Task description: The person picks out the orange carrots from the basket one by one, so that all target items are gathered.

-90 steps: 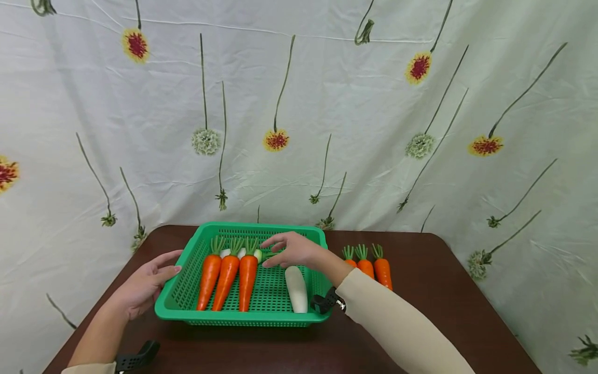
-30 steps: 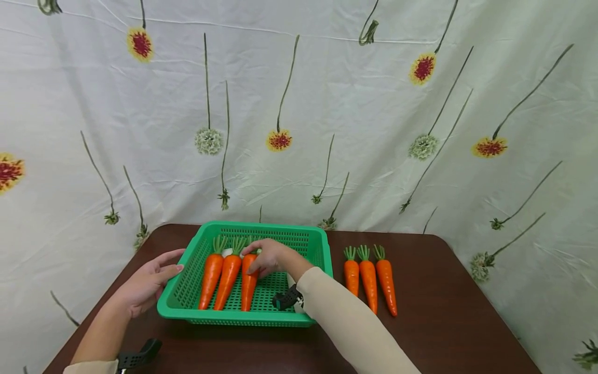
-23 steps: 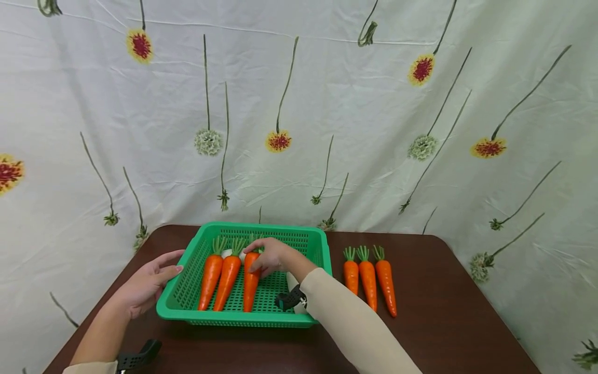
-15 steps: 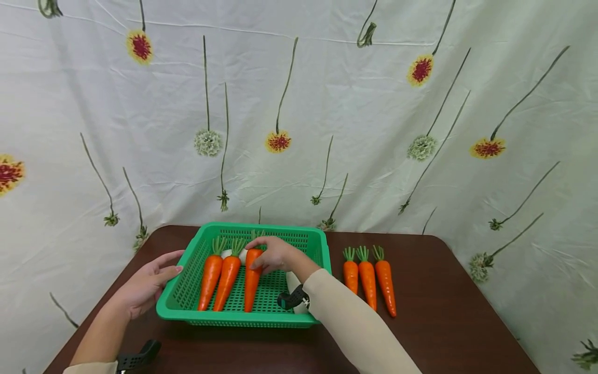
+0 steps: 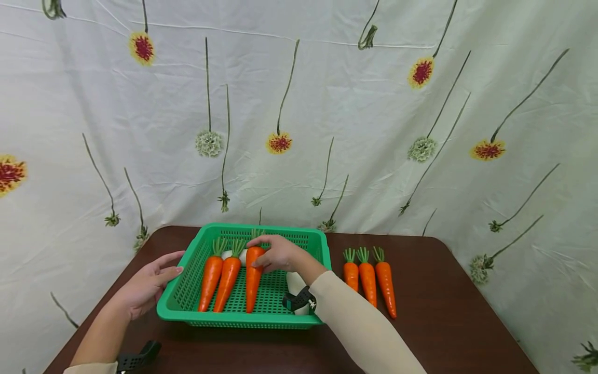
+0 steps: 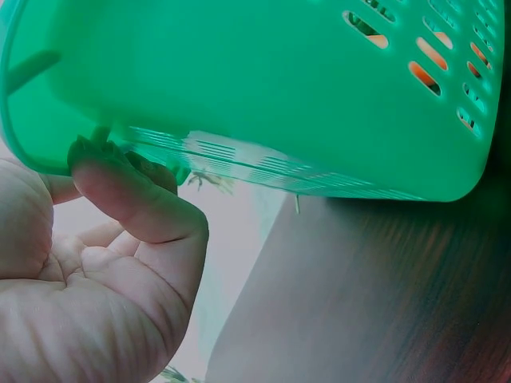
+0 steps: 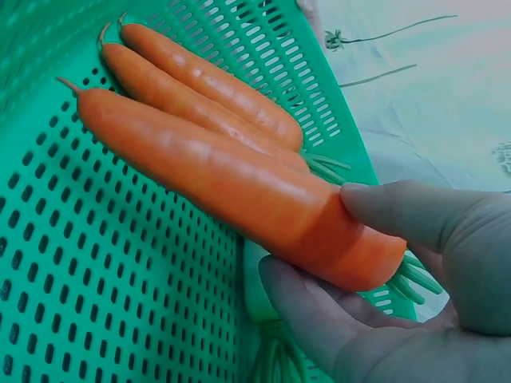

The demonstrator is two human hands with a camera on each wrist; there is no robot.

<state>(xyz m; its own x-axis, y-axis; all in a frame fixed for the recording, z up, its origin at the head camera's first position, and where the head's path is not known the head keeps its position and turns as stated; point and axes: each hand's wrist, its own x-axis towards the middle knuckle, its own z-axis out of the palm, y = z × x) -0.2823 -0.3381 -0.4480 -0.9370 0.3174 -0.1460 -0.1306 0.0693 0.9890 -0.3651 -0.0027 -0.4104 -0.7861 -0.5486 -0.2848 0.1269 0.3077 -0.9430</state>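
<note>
My right hand [image 5: 282, 253] holds a carrot [image 5: 253, 285] near its leafy top, thumb on one side and fingers on the other. In the right wrist view that carrot [image 7: 207, 171] slants over the green basket's slotted floor, its tip pointing to the upper left. Two more carrots [image 7: 211, 96] lie side by side just beyond it. My left hand [image 5: 147, 283] grips the left rim of the green basket [image 5: 233, 316]; in the left wrist view its fingers bend at the rim. White radishes [image 5: 295, 283] also lie in the basket, partly hidden by the right hand and the carrots.
Three carrots [image 5: 367, 283] lie on the dark brown table [image 5: 444, 311] to the right of the basket, partly behind the right sleeve [image 5: 359, 322]. A white flowered cloth [image 5: 355, 93] hangs behind the table.
The right hand came from above the basket's middle to the rightmost carrot inside, gripped it and raised its leafy end slightly, shifting it right. The left hand stays on the rim.
</note>
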